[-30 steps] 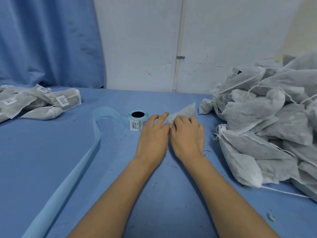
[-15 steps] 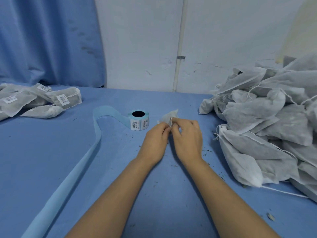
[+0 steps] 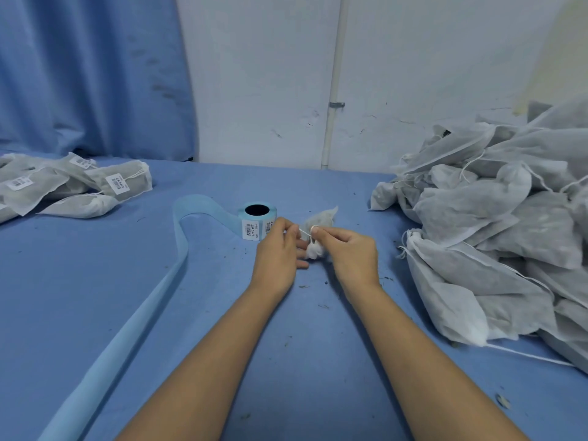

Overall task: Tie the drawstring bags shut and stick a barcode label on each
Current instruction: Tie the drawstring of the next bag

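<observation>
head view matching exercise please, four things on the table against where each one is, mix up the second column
1 label roll
2 bags with barcode labels
3 heap of bags, no labels showing
4 small bag

A far left of the table
B between the left hand and right hand, which pinch its string
C right side, piled high
D middle, beside the left hand

Pairs: 1-D, 2-A, 3-C, 4-B
</observation>
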`<action>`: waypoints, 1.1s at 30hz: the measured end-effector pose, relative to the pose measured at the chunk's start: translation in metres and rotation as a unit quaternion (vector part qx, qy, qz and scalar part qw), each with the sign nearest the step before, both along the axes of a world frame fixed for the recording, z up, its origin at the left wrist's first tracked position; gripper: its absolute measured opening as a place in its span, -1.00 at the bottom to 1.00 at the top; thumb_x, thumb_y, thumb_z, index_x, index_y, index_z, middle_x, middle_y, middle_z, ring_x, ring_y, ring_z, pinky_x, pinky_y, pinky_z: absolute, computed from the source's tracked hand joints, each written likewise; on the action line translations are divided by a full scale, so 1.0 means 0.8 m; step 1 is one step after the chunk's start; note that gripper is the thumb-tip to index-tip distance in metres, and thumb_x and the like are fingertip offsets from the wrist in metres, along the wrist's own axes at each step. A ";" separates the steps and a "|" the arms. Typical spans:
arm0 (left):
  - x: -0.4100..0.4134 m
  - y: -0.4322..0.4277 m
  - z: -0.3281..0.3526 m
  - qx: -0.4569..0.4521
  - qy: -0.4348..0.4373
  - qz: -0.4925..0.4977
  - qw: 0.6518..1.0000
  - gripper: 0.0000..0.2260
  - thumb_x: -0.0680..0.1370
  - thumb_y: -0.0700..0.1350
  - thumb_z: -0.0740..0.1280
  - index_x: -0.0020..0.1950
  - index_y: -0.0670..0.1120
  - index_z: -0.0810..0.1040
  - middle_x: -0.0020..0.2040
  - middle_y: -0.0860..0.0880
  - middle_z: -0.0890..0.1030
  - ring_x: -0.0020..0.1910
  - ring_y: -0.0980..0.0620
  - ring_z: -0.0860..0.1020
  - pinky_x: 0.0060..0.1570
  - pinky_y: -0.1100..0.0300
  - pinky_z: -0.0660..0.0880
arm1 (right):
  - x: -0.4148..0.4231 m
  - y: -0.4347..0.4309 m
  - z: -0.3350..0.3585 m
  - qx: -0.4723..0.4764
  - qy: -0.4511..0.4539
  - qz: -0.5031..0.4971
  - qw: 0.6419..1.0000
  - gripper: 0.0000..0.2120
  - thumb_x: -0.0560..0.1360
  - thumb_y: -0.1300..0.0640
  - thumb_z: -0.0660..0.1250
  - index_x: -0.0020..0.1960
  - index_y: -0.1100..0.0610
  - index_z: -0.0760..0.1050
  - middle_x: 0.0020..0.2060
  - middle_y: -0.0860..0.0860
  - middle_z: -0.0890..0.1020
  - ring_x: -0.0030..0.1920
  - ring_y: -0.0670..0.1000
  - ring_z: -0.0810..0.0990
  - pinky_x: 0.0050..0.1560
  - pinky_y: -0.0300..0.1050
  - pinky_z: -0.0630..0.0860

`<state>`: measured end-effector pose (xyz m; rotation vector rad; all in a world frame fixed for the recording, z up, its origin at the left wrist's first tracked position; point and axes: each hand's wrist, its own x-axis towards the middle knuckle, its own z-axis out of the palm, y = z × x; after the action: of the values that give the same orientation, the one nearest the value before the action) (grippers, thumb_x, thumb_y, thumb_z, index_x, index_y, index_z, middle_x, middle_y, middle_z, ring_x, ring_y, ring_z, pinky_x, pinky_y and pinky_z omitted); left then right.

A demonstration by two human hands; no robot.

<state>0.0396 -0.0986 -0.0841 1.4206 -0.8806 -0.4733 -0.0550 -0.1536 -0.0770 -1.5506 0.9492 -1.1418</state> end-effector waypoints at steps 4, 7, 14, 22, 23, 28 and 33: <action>0.006 0.005 0.003 0.014 -0.067 0.048 0.997 -0.81 0.64 -0.14 0.14 -0.17 -0.09 0.39 -0.21 -0.06 0.55 -0.32 0.00 0.52 -0.42 0.38 0.46 | 0.002 0.008 0.003 -0.039 0.059 0.042 0.997 -0.96 0.40 0.06 0.47 -0.21 -0.02 0.70 -0.30 -0.12 0.70 -0.16 -0.13 0.64 -0.12 -0.25 0.52; 0.006 0.010 0.000 0.068 -0.292 0.111 0.948 -0.82 0.63 -0.08 0.16 -0.11 -0.09 0.46 -0.20 0.01 0.53 -0.21 0.04 0.45 -0.32 0.26 0.34 | 0.006 0.011 0.004 -0.113 0.158 0.023 0.981 -0.91 0.43 0.04 0.43 -0.16 0.00 0.70 -0.25 -0.10 0.70 -0.01 0.00 0.61 0.00 -0.03 0.53; -0.016 -0.002 0.015 -0.012 0.039 0.097 0.994 -0.85 0.59 -0.18 0.25 -0.12 -0.15 0.57 -0.16 -0.02 0.66 -0.28 0.06 0.57 -0.21 0.15 0.52 | 0.014 0.015 0.005 -0.028 0.049 0.017 0.998 -0.87 0.40 0.17 0.43 -0.32 0.07 0.56 -0.25 -0.03 0.61 -0.24 -0.09 0.55 -0.18 -0.23 0.46; -0.001 0.006 0.008 -0.043 -0.002 0.026 0.999 -0.83 0.61 -0.22 0.21 -0.15 -0.14 0.53 -0.24 -0.05 0.64 -0.31 0.12 0.60 -0.22 0.28 0.56 | 0.010 0.015 0.008 0.151 -0.098 0.100 0.979 -0.93 0.44 0.22 0.39 -0.22 0.17 0.57 -0.43 -0.09 0.63 -0.44 -0.22 0.55 -0.43 -0.42 0.41; 0.001 0.006 0.006 -0.038 -0.018 0.014 0.999 -0.84 0.61 -0.22 0.21 -0.13 -0.16 0.53 -0.24 -0.05 0.63 -0.30 0.13 0.59 -0.21 0.29 0.55 | 0.009 0.013 0.010 0.171 -0.103 0.101 0.975 -0.91 0.43 0.21 0.38 -0.25 0.14 0.57 -0.45 -0.11 0.61 -0.45 -0.22 0.54 -0.43 -0.39 0.41; 0.006 0.010 0.005 -0.038 -0.064 -0.009 0.997 -0.86 0.61 -0.20 0.23 -0.07 -0.18 0.56 -0.19 0.00 0.62 -0.27 0.17 0.58 -0.16 0.29 0.52 | 0.005 0.005 0.013 0.234 -0.159 0.154 0.947 -0.83 0.47 0.20 0.30 -0.30 0.08 0.52 -0.40 -0.10 0.57 -0.42 -0.13 0.38 -0.45 -0.28 0.22; 0.006 0.012 0.001 -0.029 -0.102 -0.006 0.994 -0.85 0.62 -0.20 0.21 -0.08 -0.18 0.53 -0.22 0.02 0.59 -0.31 0.25 0.54 -0.17 0.31 0.49 | 0.004 0.006 0.012 0.268 -0.239 0.206 0.910 -0.85 0.54 0.23 0.24 -0.20 0.15 0.47 -0.36 -0.01 0.58 -0.54 -0.14 0.35 -0.62 -0.34 0.15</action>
<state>0.0445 -0.0891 -0.0835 1.4267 -1.0589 -0.3127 -0.0516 -0.1492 -0.0676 -0.8998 0.5034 -0.8053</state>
